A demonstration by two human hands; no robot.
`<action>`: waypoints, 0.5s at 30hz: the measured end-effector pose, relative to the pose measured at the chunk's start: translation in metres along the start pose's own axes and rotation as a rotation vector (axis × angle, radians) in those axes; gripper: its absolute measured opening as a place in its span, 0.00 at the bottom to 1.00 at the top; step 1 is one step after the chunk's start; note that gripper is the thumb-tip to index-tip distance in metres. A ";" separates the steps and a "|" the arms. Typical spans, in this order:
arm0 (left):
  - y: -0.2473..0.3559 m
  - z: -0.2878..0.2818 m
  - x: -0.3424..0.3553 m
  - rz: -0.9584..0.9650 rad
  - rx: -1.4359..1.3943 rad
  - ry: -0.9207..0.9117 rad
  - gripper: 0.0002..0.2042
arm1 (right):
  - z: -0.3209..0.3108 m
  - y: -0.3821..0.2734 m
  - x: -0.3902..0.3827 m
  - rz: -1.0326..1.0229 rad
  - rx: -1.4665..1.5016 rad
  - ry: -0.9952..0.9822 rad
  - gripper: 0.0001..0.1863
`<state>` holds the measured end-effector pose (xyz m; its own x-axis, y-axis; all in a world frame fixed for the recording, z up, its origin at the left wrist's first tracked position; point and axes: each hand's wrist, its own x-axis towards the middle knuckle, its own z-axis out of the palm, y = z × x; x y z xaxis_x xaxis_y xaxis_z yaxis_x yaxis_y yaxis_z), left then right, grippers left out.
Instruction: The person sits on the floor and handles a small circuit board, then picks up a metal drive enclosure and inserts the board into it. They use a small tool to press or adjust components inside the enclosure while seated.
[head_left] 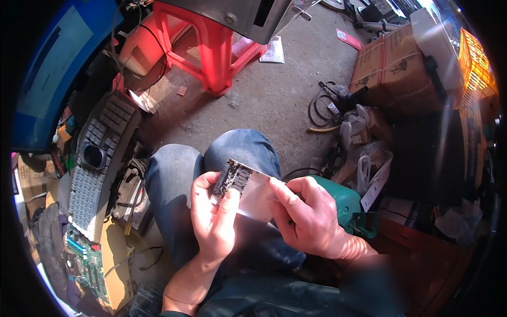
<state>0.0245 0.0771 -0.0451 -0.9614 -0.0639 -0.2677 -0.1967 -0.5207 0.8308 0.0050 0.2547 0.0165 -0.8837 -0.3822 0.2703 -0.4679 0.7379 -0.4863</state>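
Above my lap, between both hands, is a flat silvery plate (257,196) with a small dark circuit board (238,178) at its left end. Several black chips show on the board. My left hand (214,214) is closed on the board's end, with the thumb on the lower edge and fingers along the left side. Pinching the plate's right edge is my right hand (311,216), index finger stretched along it; its other fingertips are partly hidden. Jeans-covered knees (240,145) lie just beyond the board. Whether the plate and board are fixed together I cannot tell.
At left stand a lit monitor (55,68), a white keyboard (87,198) and a green motherboard (87,264). A red plastic stool (216,53) bears a metal case ahead. Cardboard boxes (391,66), plastic bags and a green tool-like object (338,198) are at right.
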 end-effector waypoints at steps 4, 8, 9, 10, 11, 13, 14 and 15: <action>-0.003 -0.002 0.000 0.002 -0.013 0.007 0.17 | 0.001 -0.002 0.002 -0.024 -0.040 0.007 0.20; 0.004 0.002 -0.001 -0.039 -0.091 0.006 0.16 | 0.001 0.000 0.001 -0.064 -0.010 0.046 0.19; 0.003 0.002 -0.001 -0.036 -0.096 0.004 0.16 | 0.001 0.000 0.001 -0.059 -0.005 0.042 0.19; 0.003 0.001 -0.002 -0.033 -0.100 0.003 0.16 | 0.001 0.000 0.002 -0.054 0.001 0.039 0.19; 0.004 0.000 -0.002 -0.035 -0.095 0.001 0.16 | 0.003 -0.001 0.002 -0.046 0.001 0.039 0.19; 0.005 -0.001 -0.003 -0.037 -0.082 -0.004 0.16 | 0.005 -0.001 0.004 -0.033 0.001 0.043 0.18; 0.005 -0.001 -0.004 -0.034 -0.062 0.004 0.16 | 0.005 -0.001 0.004 -0.028 0.001 0.033 0.17; 0.006 0.001 0.000 -0.017 -0.040 0.001 0.16 | 0.005 0.000 0.009 -0.030 -0.004 0.038 0.17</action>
<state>0.0233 0.0743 -0.0396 -0.9577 -0.0560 -0.2822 -0.2050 -0.5555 0.8059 -0.0031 0.2487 0.0145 -0.8680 -0.3831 0.3161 -0.4942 0.7288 -0.4739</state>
